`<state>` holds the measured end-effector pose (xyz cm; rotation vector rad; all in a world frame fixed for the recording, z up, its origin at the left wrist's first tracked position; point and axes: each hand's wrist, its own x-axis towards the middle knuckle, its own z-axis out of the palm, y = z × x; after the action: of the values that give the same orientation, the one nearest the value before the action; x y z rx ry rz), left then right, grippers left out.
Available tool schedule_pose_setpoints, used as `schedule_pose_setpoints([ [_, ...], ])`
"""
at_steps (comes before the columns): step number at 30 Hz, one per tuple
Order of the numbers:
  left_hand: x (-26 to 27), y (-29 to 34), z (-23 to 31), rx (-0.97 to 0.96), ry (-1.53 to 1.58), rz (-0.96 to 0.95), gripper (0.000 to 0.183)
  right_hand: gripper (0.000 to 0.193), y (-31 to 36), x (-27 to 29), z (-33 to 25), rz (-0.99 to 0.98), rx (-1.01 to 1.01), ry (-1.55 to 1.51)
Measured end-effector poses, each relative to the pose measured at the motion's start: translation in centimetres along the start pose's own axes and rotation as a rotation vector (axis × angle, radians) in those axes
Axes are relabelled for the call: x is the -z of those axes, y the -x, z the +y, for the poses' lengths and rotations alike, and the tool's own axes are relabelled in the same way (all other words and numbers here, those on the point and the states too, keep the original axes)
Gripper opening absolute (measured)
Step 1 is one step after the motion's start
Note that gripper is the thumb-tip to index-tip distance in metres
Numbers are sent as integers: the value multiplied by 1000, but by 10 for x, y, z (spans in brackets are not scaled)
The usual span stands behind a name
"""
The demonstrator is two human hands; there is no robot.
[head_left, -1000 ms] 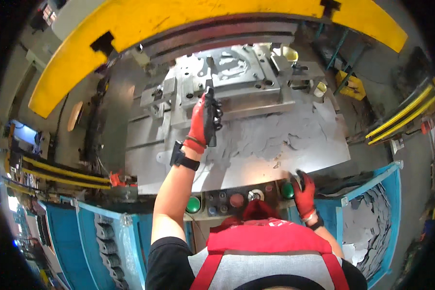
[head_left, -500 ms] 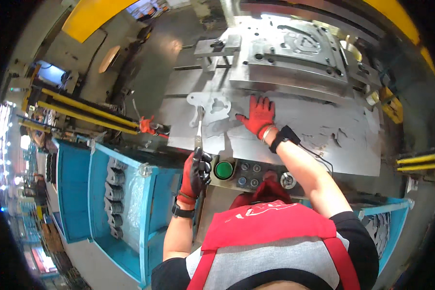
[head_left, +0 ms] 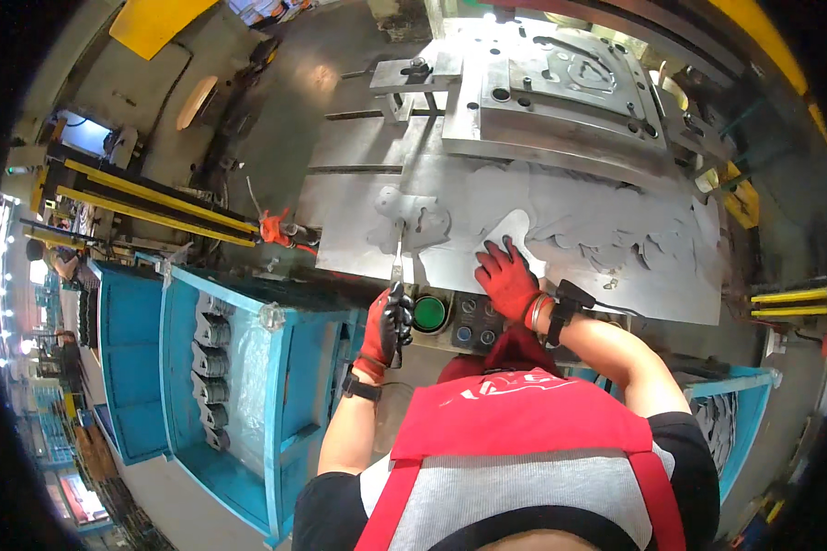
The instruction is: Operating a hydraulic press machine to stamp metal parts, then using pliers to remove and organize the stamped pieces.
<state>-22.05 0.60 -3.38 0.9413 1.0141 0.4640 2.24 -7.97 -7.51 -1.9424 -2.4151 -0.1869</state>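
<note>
Your left hand (head_left: 388, 326), fingers wrapped round long-handled tool (head_left: 398, 268), holds its tip at cut-out sheet-metal part (head_left: 404, 206) lying flat on worktop (head_left: 657, 305), before die block (head_left: 524, 127). Your right hand (head_left: 510, 281), fingers spread open, covers near end of pale metal piece (head_left: 516, 224). Likely hazards: off-centre tip contact could let part slip; sharp edges could nick glove under sliding pressure; stray knuckle could knock green push button (head_left: 429, 313) beside left hand.

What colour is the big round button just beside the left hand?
Green; the button shows in the head view.
</note>
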Motion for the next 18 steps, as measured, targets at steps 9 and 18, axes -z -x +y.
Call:
schedule_pose_setpoints([
  [9, 10, 0, -4, 6, 1, 86, 30, 36, 21, 42, 19, 311, 28, -188],
  [18, 51, -63, -3, -427, -197, 321, 30, 20, 32, 116, 117, 728, -703, -787],
])
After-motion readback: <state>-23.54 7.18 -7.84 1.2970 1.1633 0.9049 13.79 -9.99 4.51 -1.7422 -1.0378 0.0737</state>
